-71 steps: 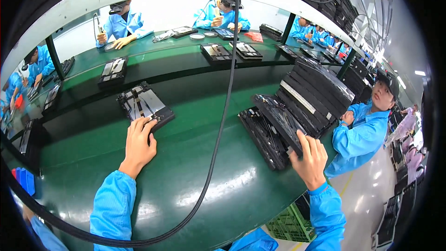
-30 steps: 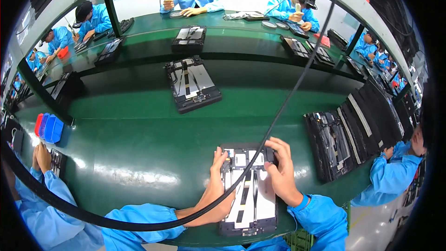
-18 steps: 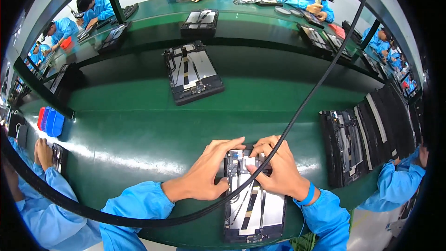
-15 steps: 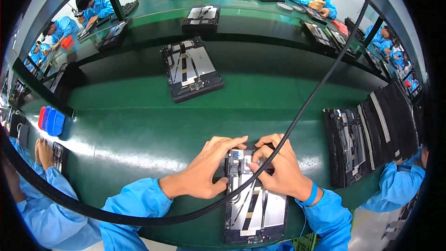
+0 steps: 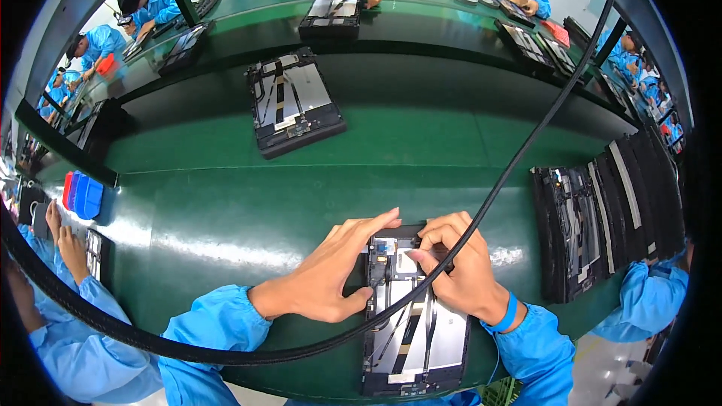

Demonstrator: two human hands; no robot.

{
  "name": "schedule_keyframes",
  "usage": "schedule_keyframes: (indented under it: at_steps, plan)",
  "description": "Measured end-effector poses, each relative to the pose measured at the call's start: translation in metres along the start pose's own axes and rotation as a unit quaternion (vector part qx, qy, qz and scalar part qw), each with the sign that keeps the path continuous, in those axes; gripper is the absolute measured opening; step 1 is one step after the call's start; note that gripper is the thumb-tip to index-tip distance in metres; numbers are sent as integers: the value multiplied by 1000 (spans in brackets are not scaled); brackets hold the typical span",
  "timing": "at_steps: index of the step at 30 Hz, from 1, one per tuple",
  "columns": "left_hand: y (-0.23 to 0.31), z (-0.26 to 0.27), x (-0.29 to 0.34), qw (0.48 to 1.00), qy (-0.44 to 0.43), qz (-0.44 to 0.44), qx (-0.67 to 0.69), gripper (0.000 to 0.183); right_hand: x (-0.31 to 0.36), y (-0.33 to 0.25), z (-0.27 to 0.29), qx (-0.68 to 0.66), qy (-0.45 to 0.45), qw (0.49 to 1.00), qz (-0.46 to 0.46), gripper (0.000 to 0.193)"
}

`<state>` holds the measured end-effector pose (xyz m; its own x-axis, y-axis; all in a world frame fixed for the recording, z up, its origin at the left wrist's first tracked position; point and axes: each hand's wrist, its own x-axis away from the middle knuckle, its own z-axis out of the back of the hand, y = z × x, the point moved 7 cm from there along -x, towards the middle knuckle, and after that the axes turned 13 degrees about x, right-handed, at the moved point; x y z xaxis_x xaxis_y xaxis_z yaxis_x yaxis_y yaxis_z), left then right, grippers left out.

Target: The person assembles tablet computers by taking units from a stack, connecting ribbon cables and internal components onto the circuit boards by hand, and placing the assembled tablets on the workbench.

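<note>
An opened tablet (image 5: 444,338), its silver inner panel, ribbon cables and black board showing, lies in a black frame near the table's front edge. My left hand (image 5: 323,274) is along its left side, fingers stretched toward the top edge and thumb spread against the left edge. Over the upper right part, my right hand (image 5: 462,271) has thumb and forefinger pinched together; whatever is between the fingertips is too small to make out. A blue band (image 5: 505,314) circles my right wrist. A thick black cable (image 5: 492,192) crosses the view in front of the tablet.
Another opened tablet (image 5: 293,101) lies farther back on the green table (image 5: 218,203). A row of black trays (image 5: 624,210) stands at right, blue and red bins (image 5: 86,197) at left. Behind, a raised shelf holds another device (image 5: 331,16); co-workers in blue sit around.
My right hand has shifted slightly right, its fingers more tightly drawn together. My left hand stays nearly in place. Across the table, a co-worker's hand has reached onto the shelf device.
</note>
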<state>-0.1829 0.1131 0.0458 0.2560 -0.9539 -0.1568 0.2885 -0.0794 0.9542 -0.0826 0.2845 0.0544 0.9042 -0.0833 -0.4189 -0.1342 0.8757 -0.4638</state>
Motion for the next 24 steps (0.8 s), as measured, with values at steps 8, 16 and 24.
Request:
schedule_keyframes:
  at_steps: [8,16,24]
  plan:
    - [-1,-1,-4,999,-30,19,9,110,3,4,2,3,10,1000,-29,21]
    - [5,-8,-9,999,-39,25,-3,107,4,9,5,-5,15,999,-35,23]
    - [2,-15,-9,999,-15,23,-25,108,-1,6,9,-29,-66,997,-4,19]
